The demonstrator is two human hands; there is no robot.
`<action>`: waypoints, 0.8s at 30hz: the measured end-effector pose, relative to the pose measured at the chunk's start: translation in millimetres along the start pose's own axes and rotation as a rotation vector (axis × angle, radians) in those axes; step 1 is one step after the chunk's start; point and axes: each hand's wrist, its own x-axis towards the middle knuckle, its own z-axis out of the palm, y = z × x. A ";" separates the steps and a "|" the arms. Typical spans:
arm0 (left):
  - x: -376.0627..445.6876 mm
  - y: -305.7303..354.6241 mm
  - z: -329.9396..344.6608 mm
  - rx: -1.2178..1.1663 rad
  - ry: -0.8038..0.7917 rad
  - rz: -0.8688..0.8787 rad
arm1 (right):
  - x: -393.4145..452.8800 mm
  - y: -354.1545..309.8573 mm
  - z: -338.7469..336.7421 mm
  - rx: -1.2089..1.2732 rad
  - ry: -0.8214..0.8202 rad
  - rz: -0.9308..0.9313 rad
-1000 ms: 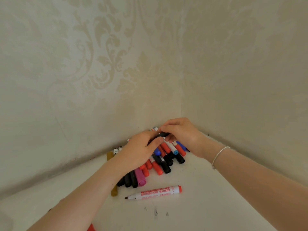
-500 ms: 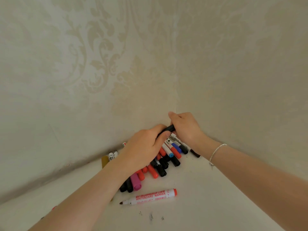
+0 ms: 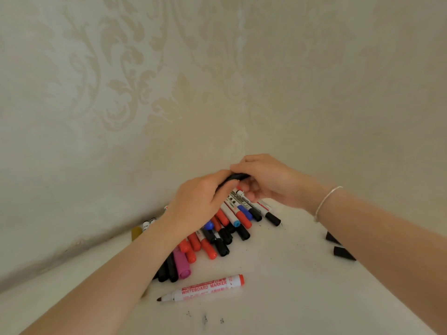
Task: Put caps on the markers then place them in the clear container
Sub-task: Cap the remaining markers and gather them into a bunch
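Left hand [image 3: 200,201] curled, fingers and thumb wrapped round one end of a black marker [image 3: 235,177]; right hand [image 3: 267,182] curled over the other end, thumb and fingertips pinching it. Both held together just above the pile of markers [image 3: 225,228], near the corner where the two patterned walls [image 3: 121,105] meet. Cannot tell whether cap and barrel are fully joined, the joint hidden between the hands.

Pile heaped against the corner: red, black, blue and one pink marker [image 3: 182,264], lying crosswise and touching. Apart from the pile, nearer the viewer, a red whiteboard marker [image 3: 205,288] flat on the tabletop [image 3: 278,286], uncapped, tip pointing left. Two black caps [image 3: 338,250] by the right forearm, partly hidden behind it. Thin white bracelet [image 3: 326,200] on the right wrist.

Walls close behind and to either side of the hands. Bare tabletop open toward the viewer, between the forearms, marked with a few dark specks. Clear container not in sight.
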 end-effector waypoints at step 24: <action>45.7 -4.4 72.4 -0.032 -0.266 -0.145 | 35.7 85.5 -51.2 -0.729 0.336 0.024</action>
